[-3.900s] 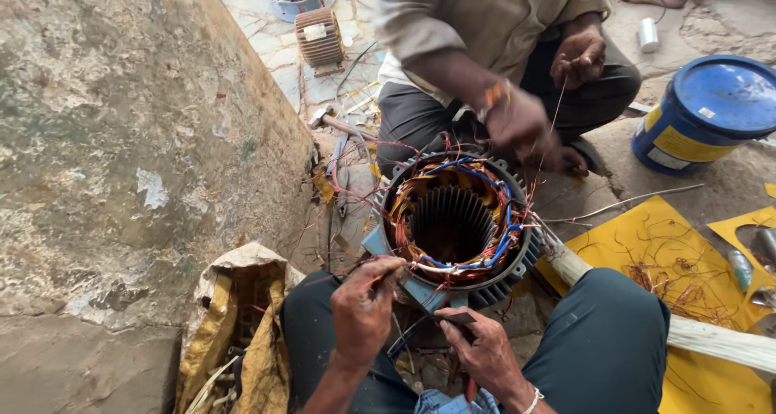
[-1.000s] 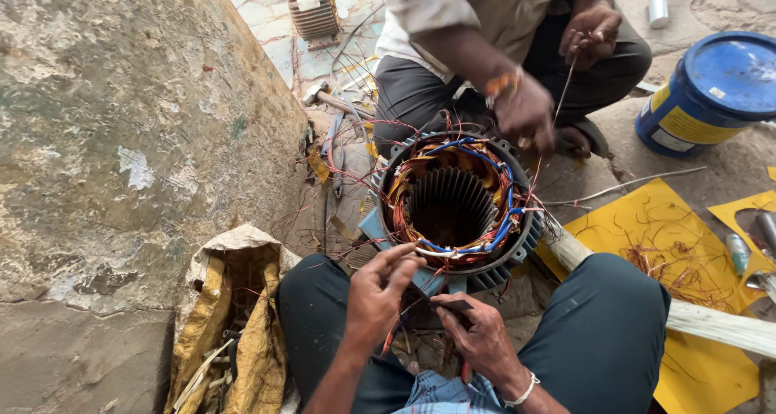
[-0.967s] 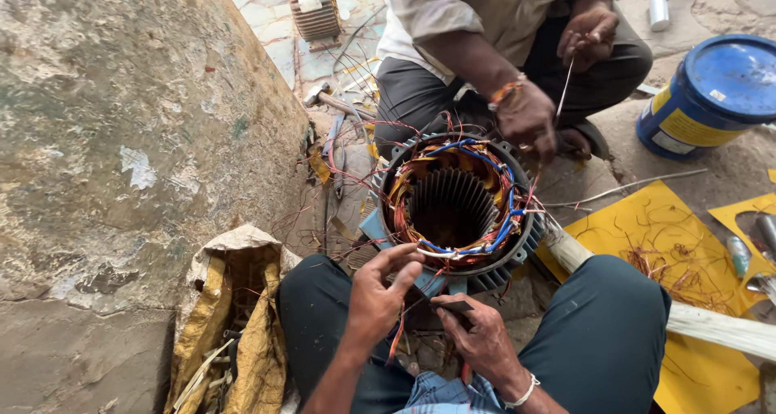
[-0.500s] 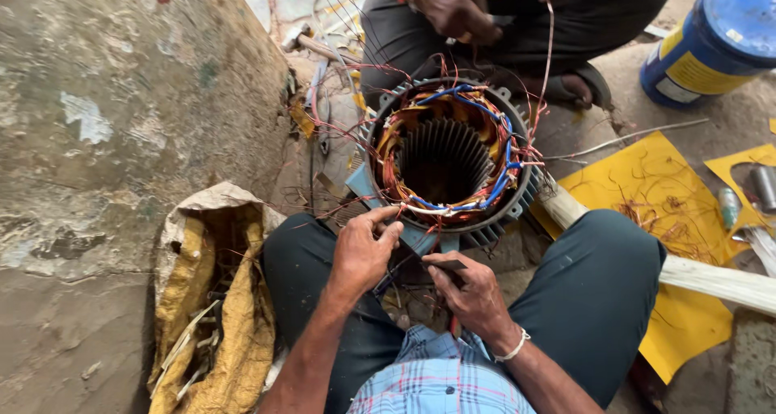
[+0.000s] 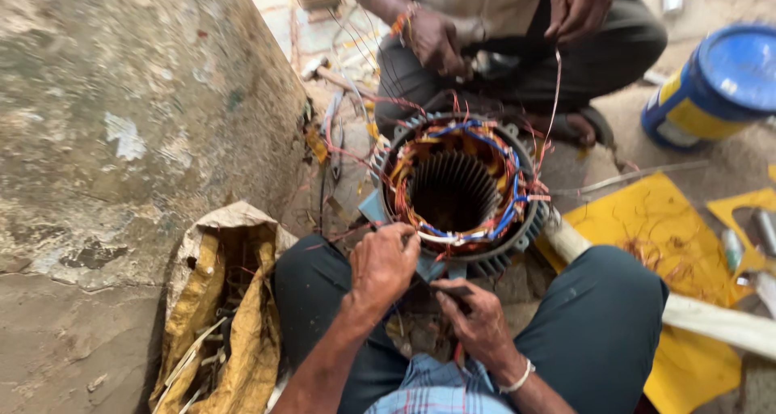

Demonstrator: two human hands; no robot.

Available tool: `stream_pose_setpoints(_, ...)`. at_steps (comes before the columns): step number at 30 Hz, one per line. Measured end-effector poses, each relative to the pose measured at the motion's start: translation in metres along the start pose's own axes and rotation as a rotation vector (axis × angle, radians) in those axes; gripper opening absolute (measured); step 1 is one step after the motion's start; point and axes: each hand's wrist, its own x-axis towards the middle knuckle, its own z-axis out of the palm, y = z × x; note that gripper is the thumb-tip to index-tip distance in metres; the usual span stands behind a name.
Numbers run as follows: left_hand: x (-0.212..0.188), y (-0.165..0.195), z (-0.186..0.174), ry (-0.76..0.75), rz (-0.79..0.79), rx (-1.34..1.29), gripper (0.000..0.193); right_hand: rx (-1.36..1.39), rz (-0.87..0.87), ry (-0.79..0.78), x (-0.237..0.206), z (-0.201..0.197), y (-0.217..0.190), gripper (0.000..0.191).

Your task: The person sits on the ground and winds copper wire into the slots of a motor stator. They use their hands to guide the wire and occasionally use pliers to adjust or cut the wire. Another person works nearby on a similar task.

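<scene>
While the wearer sits on the ground with knees apart, left hand [image 5: 386, 262] is curled at the near rim of the round grey finned motor stator [image 5: 459, 194], fingers pinched narrow on thin reddish copper wire [image 5: 347, 234] that trails off to the left. Right hand [image 5: 477, 321] sits lower, between the knees, fingers closed round a small dark object with a red bit below; can't tell what it is. White bangle on that wrist.

Stator stands on the ground just past the knees, bore facing up, dark slotted core visible, copper windings round the top with blue and orange sleeving.

Left of the legs: crumpled yellow-brown sack [image 5: 222, 301], open, against the rough concrete wall [image 5: 121, 123]. Right: yellow sheet [image 5: 647, 228] on the ground with loose copper scraps, pale tube across it.

Far side: second person crouched, one hand [image 5: 432, 42] low near the stator's far rim, other hand [image 5: 578, 6] raised, a thin wire hanging from it down to the windings. Blue-lidded yellow and blue paint can [image 5: 719, 82] at far right.
</scene>
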Motion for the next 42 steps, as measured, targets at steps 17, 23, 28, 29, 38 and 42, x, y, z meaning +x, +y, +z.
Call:
stream_pose_setpoints(17,0.053,-0.020,-0.022,-0.390,0.106,0.112,0.019,0.091,0.096,-0.021,-0.017,0.010,0.003,0.020)
stream_pose_setpoints(23,0.058,-0.025,-0.027,-0.471,0.081,0.063,0.016,0.117,0.252,-0.075,-0.017,0.008,0.005,0.021)
stream_pose_setpoints(28,0.039,0.001,-0.013,-0.306,0.120,0.329,0.010,0.070,0.190,-0.057,-0.017,0.012,0.007,0.020)
stream_pose_setpoints(29,0.033,0.008,-0.009,-0.260,0.165,0.393,0.011,0.063,0.202,-0.057,-0.018,0.013,0.009,0.020)
stream_pose_setpoints(38,0.012,0.001,0.005,-0.136,0.184,0.373,0.009,-0.003,-0.030,-0.017,-0.022,0.021,0.021,0.019)
stream_pose_setpoints(42,0.015,-0.006,0.005,-0.145,0.159,0.319,0.010,0.032,0.132,-0.030,-0.025,0.021,0.020,0.020)
